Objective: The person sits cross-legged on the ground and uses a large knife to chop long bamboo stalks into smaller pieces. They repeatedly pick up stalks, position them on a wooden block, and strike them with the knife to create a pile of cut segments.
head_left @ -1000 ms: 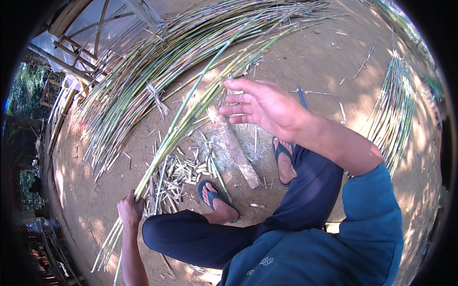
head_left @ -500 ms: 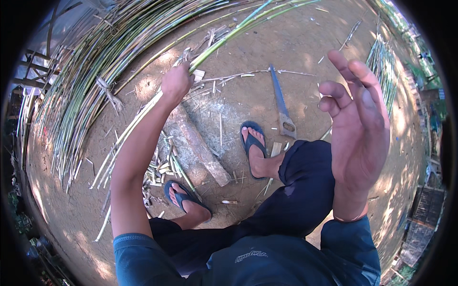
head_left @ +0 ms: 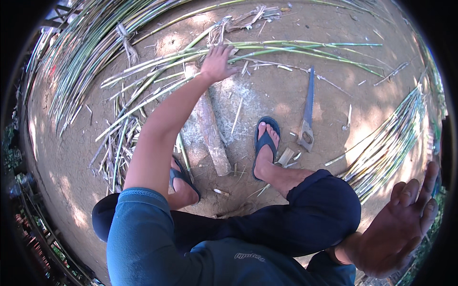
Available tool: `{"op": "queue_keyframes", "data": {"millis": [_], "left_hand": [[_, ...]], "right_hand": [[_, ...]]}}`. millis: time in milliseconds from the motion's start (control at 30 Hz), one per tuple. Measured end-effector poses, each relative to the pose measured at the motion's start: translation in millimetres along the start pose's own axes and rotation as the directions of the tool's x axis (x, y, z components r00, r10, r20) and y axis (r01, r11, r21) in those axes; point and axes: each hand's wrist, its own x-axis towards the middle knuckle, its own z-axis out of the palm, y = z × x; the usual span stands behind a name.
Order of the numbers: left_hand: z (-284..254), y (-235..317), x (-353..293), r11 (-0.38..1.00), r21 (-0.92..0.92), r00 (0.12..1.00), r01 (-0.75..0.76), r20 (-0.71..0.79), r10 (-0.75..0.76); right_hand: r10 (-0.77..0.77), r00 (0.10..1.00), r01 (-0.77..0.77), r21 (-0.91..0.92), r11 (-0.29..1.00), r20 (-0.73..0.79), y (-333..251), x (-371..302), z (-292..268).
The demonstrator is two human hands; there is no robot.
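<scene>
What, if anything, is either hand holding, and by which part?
Nothing appears held: the left hand is spread over the green stalks, contact unclear; the right hand is open and empty.

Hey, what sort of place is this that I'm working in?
Most likely an outdoor yard used as an open-air work spot: there's bare dirt ground dappled with sunlight, a big pile of long stalks at the upper left, and a handsaw lying on the dirt.
</scene>
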Motion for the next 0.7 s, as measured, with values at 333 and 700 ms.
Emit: {"op": "queue_keyframes", "data": {"millis": [333,700], "left_hand": [[-46,-199,-262,0.785,0.326,0.673,0.527,0.403,-0.62],[-34,-81,-215,0.943,-0.142,0.953,0.302,0.043,-0.299]], "right_hand": [[-0.102,0.985,0.117,-0.101,0.988,0.139,15,2,5],[-0.011,1.0,0.015,-0.264,0.964,0.018,19,5,59]]}}
